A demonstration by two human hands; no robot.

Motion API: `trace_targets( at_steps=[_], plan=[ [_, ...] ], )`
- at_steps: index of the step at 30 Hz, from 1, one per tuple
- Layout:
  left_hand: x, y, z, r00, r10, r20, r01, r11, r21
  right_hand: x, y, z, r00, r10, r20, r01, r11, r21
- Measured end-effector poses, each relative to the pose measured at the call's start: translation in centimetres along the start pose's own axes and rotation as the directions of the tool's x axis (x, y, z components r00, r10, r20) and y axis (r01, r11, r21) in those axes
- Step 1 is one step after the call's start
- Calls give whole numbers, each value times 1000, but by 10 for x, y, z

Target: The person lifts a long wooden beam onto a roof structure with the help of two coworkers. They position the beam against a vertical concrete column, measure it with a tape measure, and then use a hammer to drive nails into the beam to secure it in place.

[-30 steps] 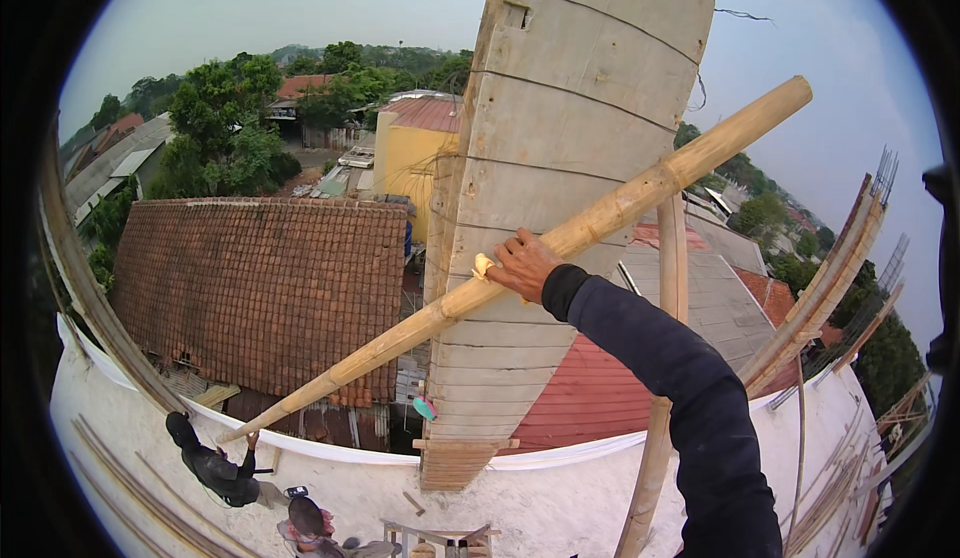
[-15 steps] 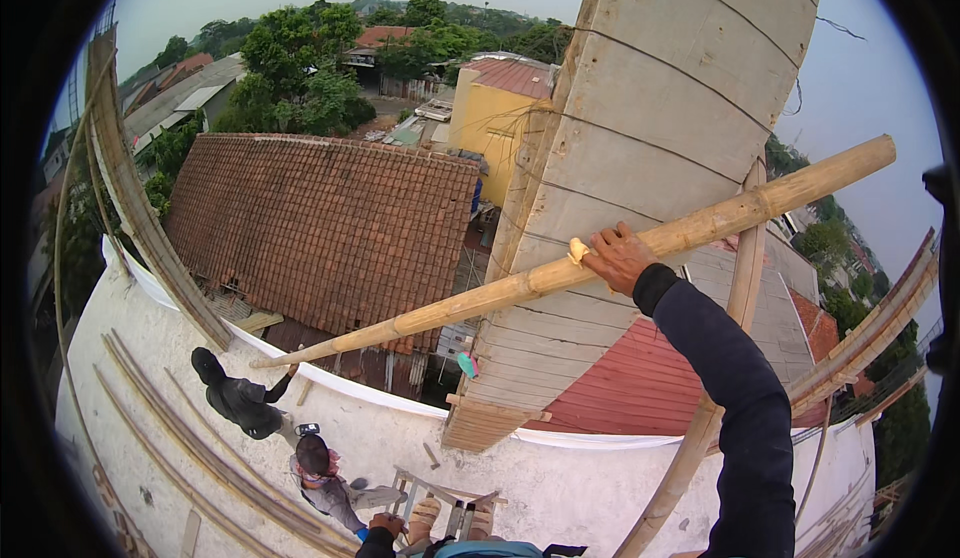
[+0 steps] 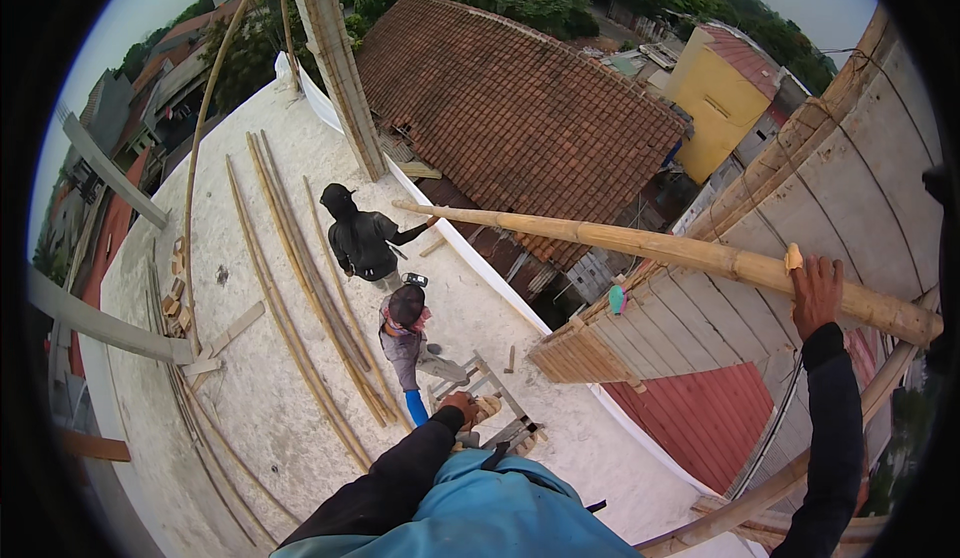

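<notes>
My right hand (image 3: 818, 296) is closed over a long bamboo pole (image 3: 640, 245) near its thick right end. A small pale-yellow lump (image 3: 793, 258) shows beside its fingers; I cannot make out what it is. The pole slants down to the left, its thin end near a person in black (image 3: 358, 238) whose arm reaches out under it. Whether that person touches the pole is unclear. Below me, my left hand (image 3: 460, 405) grips the top of a metal ladder (image 3: 515, 413). A person in grey with a cap (image 3: 405, 318) stands by the ladder, one blue-sleeved arm toward it.
A tall plank-sided formwork (image 3: 690, 323) bound with wire rises at the right, crossed by a slanting bamboo brace (image 3: 790, 483). Bamboo poles (image 3: 305, 268) lie along the white rooftop (image 3: 290, 458). A wooden post (image 3: 335, 68) stands at the roof edge, above a tiled roof (image 3: 520, 108).
My view has swung left and downward, so more rooftop and my left arm show. My right hand stays on the bamboo pole, and the pole lies flatter across the view.
</notes>
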State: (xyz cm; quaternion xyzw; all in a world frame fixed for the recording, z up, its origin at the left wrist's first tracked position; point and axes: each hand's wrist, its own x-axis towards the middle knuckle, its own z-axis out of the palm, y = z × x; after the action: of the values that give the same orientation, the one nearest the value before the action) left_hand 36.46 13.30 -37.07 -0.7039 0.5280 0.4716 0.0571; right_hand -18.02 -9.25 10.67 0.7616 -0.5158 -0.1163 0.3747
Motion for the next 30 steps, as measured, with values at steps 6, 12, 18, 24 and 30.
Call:
trace_targets(
  at_steps=[6, 12, 18, 24, 30],
  plan=[
    [-9, -3, 8, 998, -60, -16, 59, 996, -71, -7, -9, -6, 998, 30, -63, -28, 999, 23],
    [-10, -5, 12, 998, -41, -57, 38, 998, -55, -11, -4, 3, 973, -71, -220, 89, 993, 75],
    [-7, 1, 16, 996, -61, -60, 58, 997, -55, -20, -3, 3, 966, -53, -253, 77, 993, 86],
    [-14, 1, 20, 997, -66, -41, 64, 997, -45, -25, -13, -16, 959, 6, -283, 19, 996, 85],
    [-18, 7, 30, 990, -82, -112, 74, 994, -78, -36, -12, -31, 939, 29, -341, 16, 992, 127]
  ],
)
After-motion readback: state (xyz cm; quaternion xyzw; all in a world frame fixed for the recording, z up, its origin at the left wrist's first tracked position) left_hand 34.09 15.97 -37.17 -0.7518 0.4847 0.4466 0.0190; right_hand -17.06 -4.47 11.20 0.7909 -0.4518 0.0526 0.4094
